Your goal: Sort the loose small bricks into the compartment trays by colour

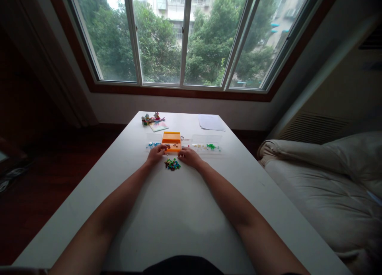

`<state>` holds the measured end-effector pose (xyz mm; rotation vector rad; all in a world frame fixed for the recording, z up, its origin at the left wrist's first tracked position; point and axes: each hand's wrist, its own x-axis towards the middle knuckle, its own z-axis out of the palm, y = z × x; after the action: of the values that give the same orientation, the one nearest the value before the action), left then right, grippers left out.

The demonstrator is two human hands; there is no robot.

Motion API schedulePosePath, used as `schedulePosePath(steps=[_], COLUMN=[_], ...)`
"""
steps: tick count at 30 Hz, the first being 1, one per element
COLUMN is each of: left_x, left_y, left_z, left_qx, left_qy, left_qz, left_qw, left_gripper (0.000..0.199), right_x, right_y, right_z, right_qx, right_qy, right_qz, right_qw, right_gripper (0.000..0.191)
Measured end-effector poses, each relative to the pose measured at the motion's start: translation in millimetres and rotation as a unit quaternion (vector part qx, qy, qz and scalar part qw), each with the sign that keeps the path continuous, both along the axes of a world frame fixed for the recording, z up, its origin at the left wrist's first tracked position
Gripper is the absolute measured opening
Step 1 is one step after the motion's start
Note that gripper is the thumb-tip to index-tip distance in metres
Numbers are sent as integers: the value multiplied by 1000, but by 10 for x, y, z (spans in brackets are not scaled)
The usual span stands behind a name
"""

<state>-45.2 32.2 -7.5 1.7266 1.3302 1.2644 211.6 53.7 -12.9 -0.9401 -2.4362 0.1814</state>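
Observation:
My left hand (156,153) is at the front left corner of an orange box (171,137) with its lid up. Its fingers are drawn together over the box's edge; whatever is between them is too small to make out. My right hand (190,156) rests beside the box's front right corner, fingers loosely bent and a little apart, with nothing visible in them. Between the hands, a pile of small mixed-colour toy bricks (172,164) lies on the white table (167,211). Several brown bricks (175,145) sit inside the orange box.
Left of the box, a clear case holds blue bricks (154,144). To the right, clear cases (207,139) hold pale and green bricks (211,146). Small assembled figures (146,119) and a coloured card (159,126) lie far left; paper sheets (211,122) lie far right. A sofa (322,175) borders the right side.

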Motion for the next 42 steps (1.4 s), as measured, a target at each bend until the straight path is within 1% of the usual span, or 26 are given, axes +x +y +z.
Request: schedulePosePath(steps=[3, 5, 7, 9, 12, 16, 20, 22, 23, 25, 28, 32, 34, 36, 38, 42], left_x=[-16, -26, -32, -31, -26, -33, -46, -47, -47, -46, -49, -42, -12, 46, 133, 344], left_y=[8, 9, -4, -30, -72, -86, -69, -66, -66, -68, -65, -76, -110, -171, -256, -447], left_z=[-15, -19, -7, 18, 56, 63, 39, 37, 39, 46, 51, 63, 86, 124, 168, 235], left_qx=[11, 4, -3, 0, 11, 15, 16, 16, 16, 15, 17, 29, 42, 71, 107, 150], left_qy=[43, 58, 77, 104, 128, 134, 135, 139, 144, 160, 193, 217, 231, 252, 277, 325], left_qz=[-4, -5, -4, -2, -5, -12, -19, -21, -21, -24, -41, -63, -76, -95, -117, -172], left_qw=[999, 998, 997, 995, 992, 991, 990, 990, 989, 987, 980, 974, 969, 961, 948, 917], left_gripper=[22, 23, 22, 20, 20, 21, 21, 21, 21, 21, 21, 21, 20, 19, 21, 39], right_x=[0, 11, 48, 122, 308, 643, 929, 992, 995, 946, 757, 425, 291, 209, 184, 244], right_y=[-1, -18, -27, -12, 65, 213, 331, 358, 362, 346, 275, 139, 79, 38, 20, 33], right_z=[11, 39, 74, 109, 147, 134, 51, 17, 9, 10, 37, 68, 76, 81, 85, 86], right_qx=[3, 3, 1, 4, 41, 100, 100, 90, 87, 83, 74, 54, 46, 41, 36, 20], right_qy=[4, 25, 68, 128, 216, 286, 322, 331, 332, 327, 299, 236, 204, 184, 179, 205], right_qz=[-12, -32, -68, -118, -208, -343, -423, -440, -440, -422, -366, -267, -223, -201, -200, -222], right_qw=[1000, 999, 995, 985, 953, 889, 841, 830, 830, 841, 878, 933, 952, 961, 963, 953], right_gripper=[8, 11, 12, 12, 15, 19, 19, 20, 21, 22, 23, 20, 19, 19, 19, 20])
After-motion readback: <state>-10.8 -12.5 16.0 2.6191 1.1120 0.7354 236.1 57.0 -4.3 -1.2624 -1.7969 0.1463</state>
